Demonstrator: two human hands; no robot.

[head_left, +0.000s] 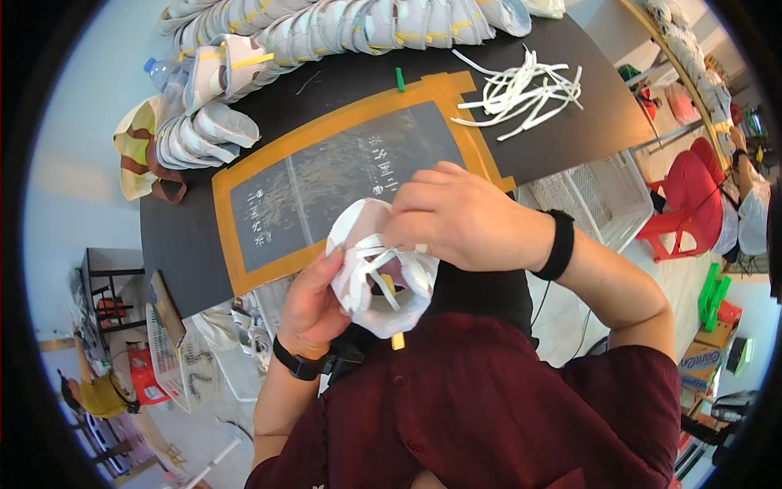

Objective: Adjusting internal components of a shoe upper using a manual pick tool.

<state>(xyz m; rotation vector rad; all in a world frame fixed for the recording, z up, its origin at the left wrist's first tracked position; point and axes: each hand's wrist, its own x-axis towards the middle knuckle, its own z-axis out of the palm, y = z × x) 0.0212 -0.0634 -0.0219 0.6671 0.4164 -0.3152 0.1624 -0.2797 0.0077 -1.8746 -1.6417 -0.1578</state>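
Observation:
A white and pale pink shoe upper [350, 281] is held in front of my body, over the table's near edge, its opening turned toward me. My left hand [309, 303] grips its left side, thumb on the outside. My right hand [464, 216] is closed with the fingertips pinched at the upper's eyelets. A white shoelace [377, 265] crosses the eyelets there, with a loose length hanging over the opening. Just what the right fingertips pinch is hidden behind the hand. A yellow tab [397, 340] sticks out at the upper's near end.
Loose white laces [525, 94] lie at the back right of the dark table [183, 244]. Rows of nested shoe uppers [350, 37] line its far edge. An orange-taped panel [342, 175] covers the middle. White baskets [586, 204] flank the table; people sit farther off on both sides.

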